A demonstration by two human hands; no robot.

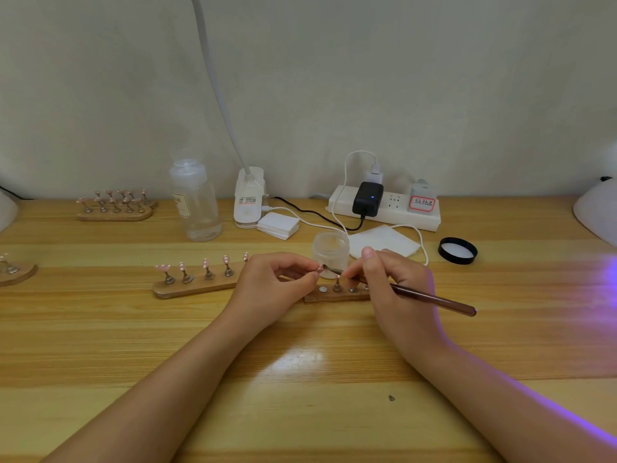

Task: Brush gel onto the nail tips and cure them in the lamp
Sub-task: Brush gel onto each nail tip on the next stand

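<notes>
Left hand point(272, 285) pinched a nail tip point(319, 269); right hand point(392, 279) gripped brush point(430, 297), bristles at tip, above wooden stand point(197, 285).

A pale, plain wall point(334, 78) stands behind a bench point(300, 412) of light wood with long grain lines running side to side. A white bendy lamp arm point(217, 88) rises in front of the wall from a clamp base point(248, 198) at the bench's back edge. Violet light point(611, 279) spills over the bench's right end, and a bright white glare point(297, 360) lies near its middle.
</notes>
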